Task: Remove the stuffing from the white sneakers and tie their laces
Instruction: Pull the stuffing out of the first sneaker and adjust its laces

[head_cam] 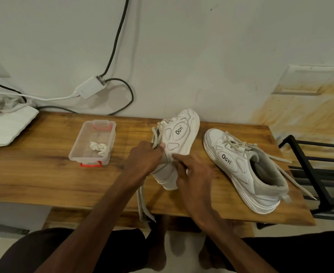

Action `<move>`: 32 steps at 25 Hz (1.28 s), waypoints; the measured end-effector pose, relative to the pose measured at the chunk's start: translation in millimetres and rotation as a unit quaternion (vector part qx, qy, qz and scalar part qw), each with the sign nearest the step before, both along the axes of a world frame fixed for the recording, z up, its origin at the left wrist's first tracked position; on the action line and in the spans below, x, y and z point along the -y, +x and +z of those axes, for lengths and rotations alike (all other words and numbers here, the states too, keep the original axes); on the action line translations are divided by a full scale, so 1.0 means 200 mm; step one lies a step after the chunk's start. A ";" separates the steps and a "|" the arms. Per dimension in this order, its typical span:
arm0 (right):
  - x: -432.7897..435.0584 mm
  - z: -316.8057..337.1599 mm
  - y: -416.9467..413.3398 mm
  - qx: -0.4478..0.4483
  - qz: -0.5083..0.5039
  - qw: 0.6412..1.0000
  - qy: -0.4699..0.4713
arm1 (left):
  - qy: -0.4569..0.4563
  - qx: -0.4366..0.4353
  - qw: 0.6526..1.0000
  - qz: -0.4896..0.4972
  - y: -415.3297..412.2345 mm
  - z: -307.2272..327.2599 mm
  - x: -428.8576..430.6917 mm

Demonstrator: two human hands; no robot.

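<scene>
Nearest the person, two loose lace ends hang over the near edge of the wooden table, below and between the two forearms. Just above them, the left hand is closed on the collar of the tilted sneaker, its thumb pressed against the shoe's side near the lace eyelets; whether it also pinches a lace there cannot be told. The right hand lies against the same shoe's heel end, fingers loosely spread, the index finger stretched along the shoe toward the left thumb, gripping nothing that shows. This sneaker lies on its side between and beyond both hands, toe pointing away toward the wall.

To the right of the right hand, apart from it, the second sneaker stands upright on its sole, its opening showing a grey lining, laces untied and trailing off toward the table's right edge.

To the left of the left hand, well apart, a clear plastic box with red clasps holds crumpled white paper stuffing.
</scene>
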State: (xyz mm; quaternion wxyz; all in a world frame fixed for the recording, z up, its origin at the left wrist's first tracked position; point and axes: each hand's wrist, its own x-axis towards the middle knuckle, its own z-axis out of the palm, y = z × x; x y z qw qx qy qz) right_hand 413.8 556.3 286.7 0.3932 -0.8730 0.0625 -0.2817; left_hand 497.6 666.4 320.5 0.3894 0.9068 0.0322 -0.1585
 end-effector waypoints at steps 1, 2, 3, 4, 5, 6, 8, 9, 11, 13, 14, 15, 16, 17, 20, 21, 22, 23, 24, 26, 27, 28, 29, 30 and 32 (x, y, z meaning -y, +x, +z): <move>0.00 0.02 0.06 0.020 0.000 1.000 0.018 | 0.023 0.011 0.999 -0.019 0.00 0.00 0.00; 0.01 0.04 0.13 0.031 0.004 0.999 0.034 | 0.044 0.022 0.998 -0.041 0.01 0.00 0.00; 0.03 0.05 0.21 0.033 0.011 0.999 0.034 | 0.060 0.029 0.996 -0.058 0.01 0.00 0.00; 0.04 0.05 0.26 0.028 0.018 0.999 0.017 | 0.067 0.033 0.995 -0.067 0.02 -0.01 0.00; 0.04 0.04 0.28 0.018 0.021 1.000 -0.007 | 0.070 0.033 0.995 -0.065 0.02 -0.01 0.00; 0.03 0.03 0.27 0.007 0.021 0.999 -0.026 | 0.065 0.028 0.996 -0.054 0.03 -0.02 0.01; 0.00 0.00 0.19 -0.008 0.026 0.999 -0.038 | 0.038 0.021 0.999 -0.019 0.02 -0.04 0.03; -0.01 0.00 0.14 -0.006 0.038 0.999 -0.036 | 0.024 0.023 0.999 -0.003 0.02 -0.04 0.04; 0.02 -0.01 0.12 0.003 0.052 0.998 -0.041 | 0.021 0.043 0.999 -0.003 0.03 -0.03 0.06; 0.07 0.00 0.24 0.012 0.026 0.999 -0.035 | 0.045 0.060 0.997 -0.030 0.03 -0.04 0.06; 0.08 0.01 0.32 0.013 0.001 0.999 -0.030 | 0.053 0.058 0.996 -0.046 0.03 -0.04 0.06; 0.09 0.02 0.38 0.012 -0.015 0.999 -0.031 | 0.067 0.059 0.994 -0.062 0.03 -0.04 0.06; 0.08 0.02 0.41 0.013 -0.014 0.999 -0.043 | 0.094 0.063 0.990 -0.082 0.04 -0.04 0.05; 0.06 0.02 0.41 0.018 0.002 0.998 -0.068 | 0.130 0.063 0.984 -0.100 0.04 -0.02 0.04; 0.03 -0.01 0.36 0.035 0.036 0.990 -0.132 | 0.179 0.010 0.974 -0.141 0.06 0.05 -0.02; 0.03 -0.01 0.36 0.025 0.019 0.992 -0.121 | 0.174 -0.006 0.974 -0.148 0.06 0.07 -0.05; 0.04 0.00 0.39 0.014 -0.006 0.995 -0.102 | 0.147 -0.018 0.979 -0.137 0.06 0.07 -0.07; 0.04 0.01 0.40 0.003 -0.021 0.996 -0.084 | 0.101 -0.020 0.989 -0.109 0.06 0.07 -0.08; 0.03 0.01 0.40 -0.001 -0.020 0.997 -0.070 | 0.046 -0.023 0.996 -0.068 0.08 0.06 -0.08; -0.01 0.03 0.32 -0.008 0.009 0.998 -0.062 | -0.044 -0.007 0.999 0.014 0.12 0.02 -0.06; -0.04 0.03 0.27 -0.011 0.024 0.997 -0.069 | -0.067 0.000 0.997 0.036 0.14 0.00 -0.04; -0.06 0.03 0.21 -0.010 0.041 0.996 -0.082 | -0.080 0.002 0.996 0.049 0.16 -0.02 -0.02; -0.06 0.03 0.19 -0.007 0.055 0.994 -0.099 | -0.089 0.004 0.994 0.061 0.17 -0.03 0.00; -0.03 0.03 0.22 -0.003 0.054 0.993 -0.104 | -0.096 0.005 0.993 0.072 0.17 -0.05 0.00; 0.07 0.04 0.37 -0.003 -0.011 0.998 -0.063 | -0.105 0.014 0.991 0.080 0.15 -0.07 0.02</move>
